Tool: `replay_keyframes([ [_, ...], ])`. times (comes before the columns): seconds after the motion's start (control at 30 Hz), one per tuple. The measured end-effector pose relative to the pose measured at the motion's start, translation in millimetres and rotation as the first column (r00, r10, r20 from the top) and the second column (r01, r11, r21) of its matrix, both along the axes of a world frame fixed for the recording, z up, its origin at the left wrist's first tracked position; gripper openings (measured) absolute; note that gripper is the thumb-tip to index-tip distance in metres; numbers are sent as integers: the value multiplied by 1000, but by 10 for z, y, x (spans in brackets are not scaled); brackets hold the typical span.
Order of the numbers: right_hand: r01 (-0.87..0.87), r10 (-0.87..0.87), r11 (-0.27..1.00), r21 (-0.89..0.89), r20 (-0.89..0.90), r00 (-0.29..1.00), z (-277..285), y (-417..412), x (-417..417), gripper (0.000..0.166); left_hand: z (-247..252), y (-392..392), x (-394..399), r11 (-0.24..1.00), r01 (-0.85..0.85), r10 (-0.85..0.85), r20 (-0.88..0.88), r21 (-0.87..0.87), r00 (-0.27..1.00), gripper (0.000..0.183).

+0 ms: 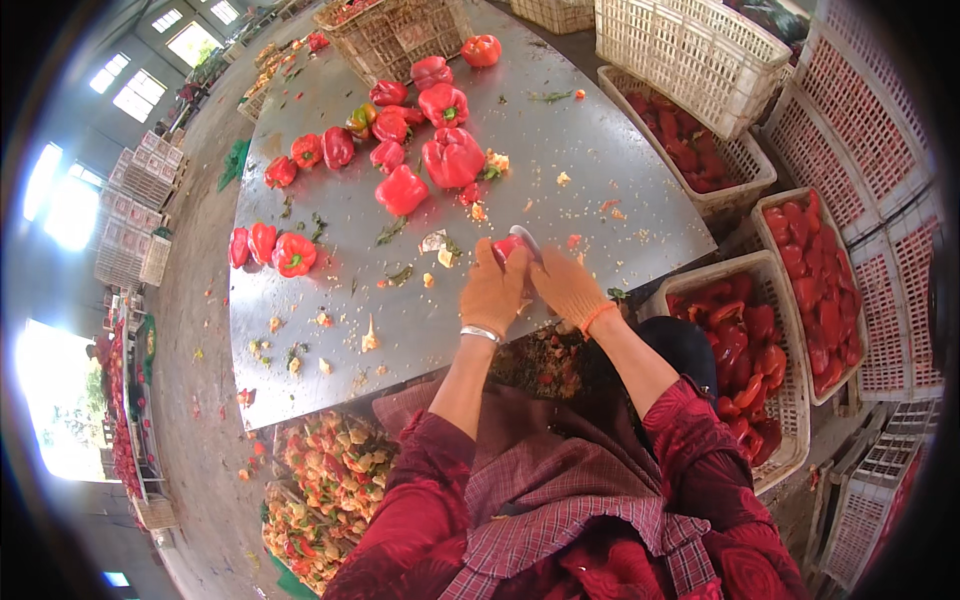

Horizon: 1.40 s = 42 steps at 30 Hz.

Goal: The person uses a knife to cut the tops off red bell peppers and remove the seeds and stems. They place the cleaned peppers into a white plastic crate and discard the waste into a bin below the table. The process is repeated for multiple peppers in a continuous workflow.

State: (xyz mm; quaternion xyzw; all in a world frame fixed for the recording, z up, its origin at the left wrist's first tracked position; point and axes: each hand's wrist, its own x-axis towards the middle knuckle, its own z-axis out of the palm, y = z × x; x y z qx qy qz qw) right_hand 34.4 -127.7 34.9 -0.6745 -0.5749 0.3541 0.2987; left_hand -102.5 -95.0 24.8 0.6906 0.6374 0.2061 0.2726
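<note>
My left hand (491,292), in an orange knit glove, grips a red bell pepper (507,247) above the near edge of the metal table (435,322). In a matching glove, my right hand (562,283) is closed on a tool with a rounded metal blade (525,241), probably a knife; its handle is hidden in the fist. The blade lies against the pepper's right side, and most of the pepper is covered by my fingers. Beyond my hands lie several whole red peppers (453,157) and one partly green pepper (361,120).
Seeds, leaves and pale pepper cores (370,334) litter the tabletop. At my right stand plastic crates, one of cut red peppers (750,360) close to my leg and another (814,292) behind it. A heap of trimmings (330,480) lies below left. A crate (405,37) stands at the table's far end.
</note>
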Motion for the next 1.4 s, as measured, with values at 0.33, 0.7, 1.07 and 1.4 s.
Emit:
replay_keyframes([
  [0.33, 8, -30, 992, -128, -173, 984, -404, -964, -226, 32, 7, 209, -50, 995, 93, -86, -144, 43, 986, 64],
  [0.7, 324, -248, 914, 245, -294, 923, -629, -386, -194, 37, -67, -108, -387, 978, 196, -146, 445, -68, 884, 39],
  [1.07, 302, -327, 942, -144, -197, 924, -150, 83, 386, 29, 299, -336, -1080, 984, -17, 178, 979, -177, 103, 38],
  [1.4, 349, -305, 926, 146, -256, 917, -77, -320, -195, 30, 340, -346, -335, 912, 170, -86, -230, 374, 969, 35],
])
